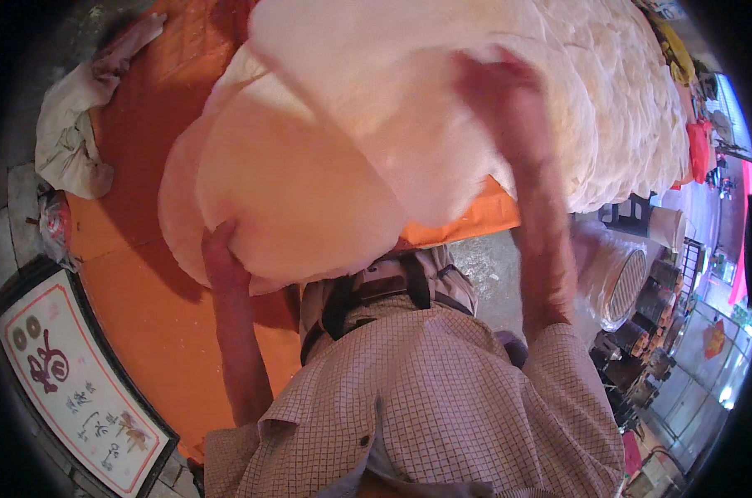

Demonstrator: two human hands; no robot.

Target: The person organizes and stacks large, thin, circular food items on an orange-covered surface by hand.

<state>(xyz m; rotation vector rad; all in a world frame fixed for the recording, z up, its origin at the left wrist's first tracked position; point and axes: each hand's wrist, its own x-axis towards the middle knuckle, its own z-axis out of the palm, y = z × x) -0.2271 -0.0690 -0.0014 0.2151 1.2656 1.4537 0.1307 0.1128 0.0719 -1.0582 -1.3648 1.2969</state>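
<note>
My left hand (225,252) pinches the near edge of a thin, pale, rounded sheet (295,199), its thumb on top and its fingers hidden underneath. The sheet's material is hard to settle. Another rounded pale sheet (180,205) shows beneath it, jutting out to the left. Farther over, my right hand (503,78) is blurred by motion at the surface of the large sheets; whether it grips one cannot be made out. To its right, many layered sheets (618,118) with wavy edges form a deep pile.
An orange-covered table (145,299) runs beneath the sheets. A crumpled whitish cloth (71,131) lies at its left edge, near a clear plastic bag (57,224). A framed panel with writing (83,386) stands at left. Plastic-wrapped round goods (621,286) are at right.
</note>
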